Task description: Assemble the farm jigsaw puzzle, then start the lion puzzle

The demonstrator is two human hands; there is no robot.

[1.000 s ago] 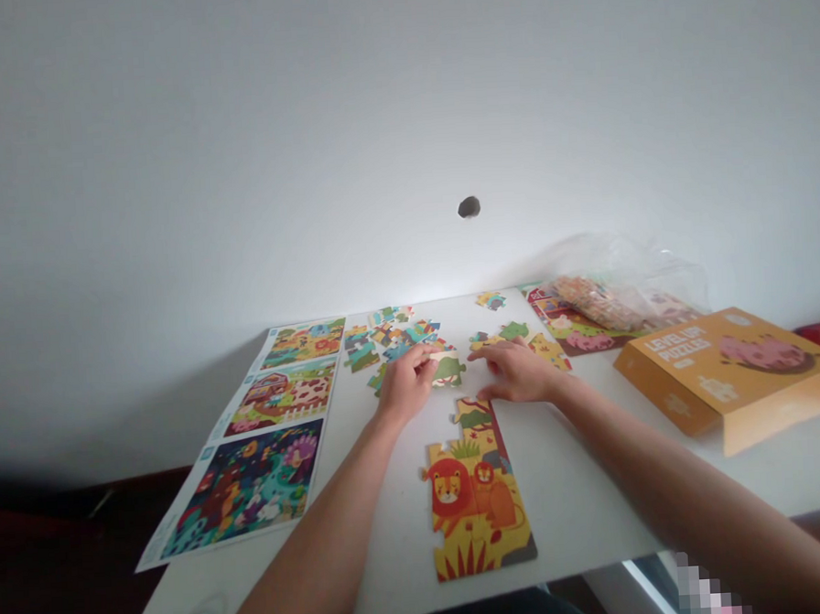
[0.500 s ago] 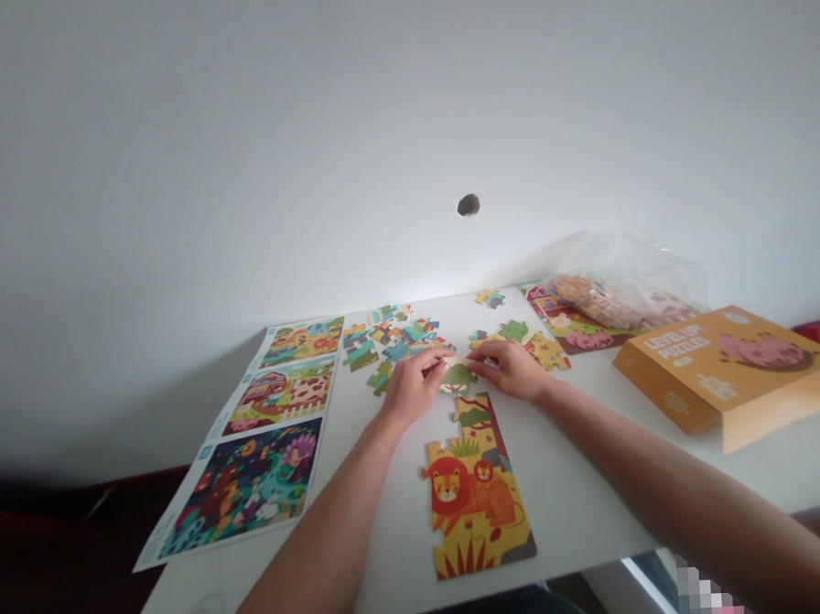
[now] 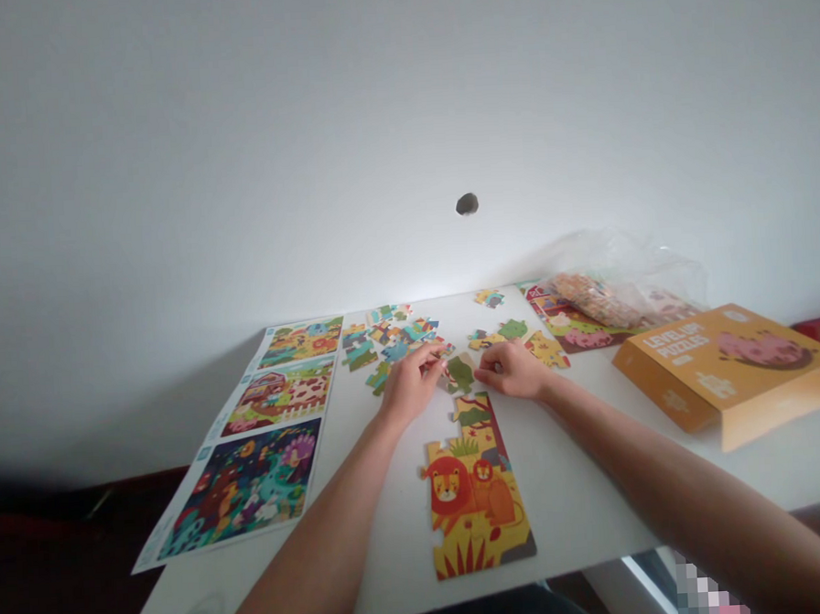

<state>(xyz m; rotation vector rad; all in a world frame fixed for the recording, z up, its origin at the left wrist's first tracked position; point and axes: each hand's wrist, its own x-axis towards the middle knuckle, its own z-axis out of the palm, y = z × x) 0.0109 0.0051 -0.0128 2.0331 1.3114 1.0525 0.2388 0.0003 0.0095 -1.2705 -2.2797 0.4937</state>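
Observation:
A green and cream jigsaw puzzle piece [image 3: 460, 374] is between my two hands, just beyond the joined part of a puzzle. My left hand [image 3: 412, 380] pinches its left edge, fingers closed. On the opposite side, my right hand [image 3: 513, 368] has thumb and fingers closed at the right edge. Nearer to me lies the joined puzzle section [image 3: 476, 500], showing a red-maned lion, a cub and a green-leaved branch at its far end. A narrow gap seems to separate the held piece from that far end.
Loose puzzle pieces [image 3: 395, 344] are heaped beyond my left hand; yellow giraffe-patterned pieces [image 3: 546, 347] lie past my right. A picture sheet [image 3: 215, 445] covers the table's left side. An orange puzzle box [image 3: 736, 363] and a clear bag of pieces [image 3: 602, 292] occupy the right.
The green piece has been turned and tipped, so more of its printed face shows. My right hand has shifted slightly, its fingers now lower at the piece's edge.

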